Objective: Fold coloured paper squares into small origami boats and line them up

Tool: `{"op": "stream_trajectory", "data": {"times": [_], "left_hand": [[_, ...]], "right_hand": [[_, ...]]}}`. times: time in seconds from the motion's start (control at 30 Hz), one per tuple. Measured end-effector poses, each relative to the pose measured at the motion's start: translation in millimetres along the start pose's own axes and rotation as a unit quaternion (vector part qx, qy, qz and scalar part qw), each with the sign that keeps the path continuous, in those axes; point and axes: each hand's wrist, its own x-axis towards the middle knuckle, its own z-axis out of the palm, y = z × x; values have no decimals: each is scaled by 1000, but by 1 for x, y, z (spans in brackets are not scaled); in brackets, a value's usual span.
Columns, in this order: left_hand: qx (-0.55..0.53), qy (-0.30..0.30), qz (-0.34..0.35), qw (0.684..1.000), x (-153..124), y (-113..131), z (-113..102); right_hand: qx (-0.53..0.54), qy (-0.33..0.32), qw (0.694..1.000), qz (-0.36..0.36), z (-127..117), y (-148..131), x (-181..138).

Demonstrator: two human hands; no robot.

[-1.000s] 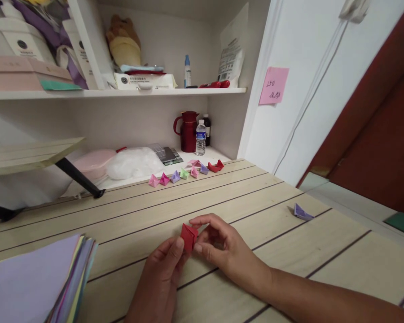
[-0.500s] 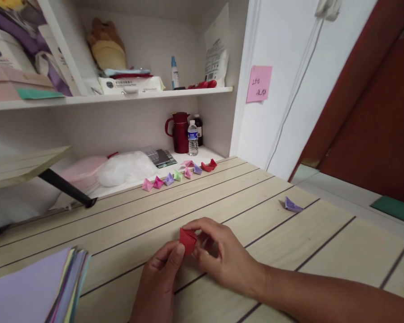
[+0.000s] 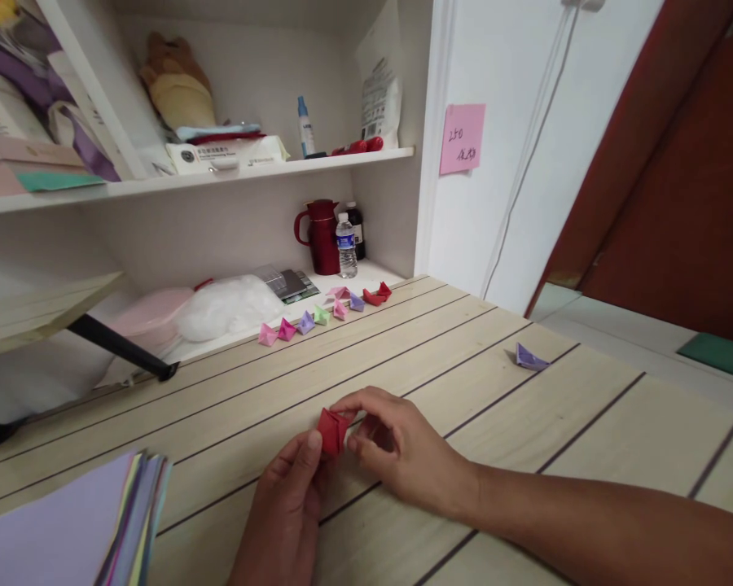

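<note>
Red paper [image 3: 332, 432] sits in left fingers [image 3: 305, 464]; pink note [image 3: 463, 140] shows "250".

The left hand [image 3: 288, 488] points forward, its thumb pinched against bent fingers, while the right hand [image 3: 415, 452] curves in close beside it, index finger arched above the thumb, the bare right forearm [image 3: 577, 509] slanting to the lower right.
</note>
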Motion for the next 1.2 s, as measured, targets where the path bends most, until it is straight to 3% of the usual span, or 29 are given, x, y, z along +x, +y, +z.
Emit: {"op": "stream_trajectory", "data": {"times": [0.33, 0.5, 0.83, 1.2], "left_hand": [[34, 38, 35, 998, 8, -15, -13], [67, 27, 44, 996, 13, -19, -17], [61, 33, 36, 997, 14, -15, -13], [40, 1, 29, 999, 6, -4, -2]], "right_hand": [[-25, 33, 998, -47, -6, -8, -1], [-13, 41, 998, -53, -4, -8, -1], [-2, 56, 995, -82, -4, -4, -1], [-17, 59, 996, -66, -3, -4, 0]]}}
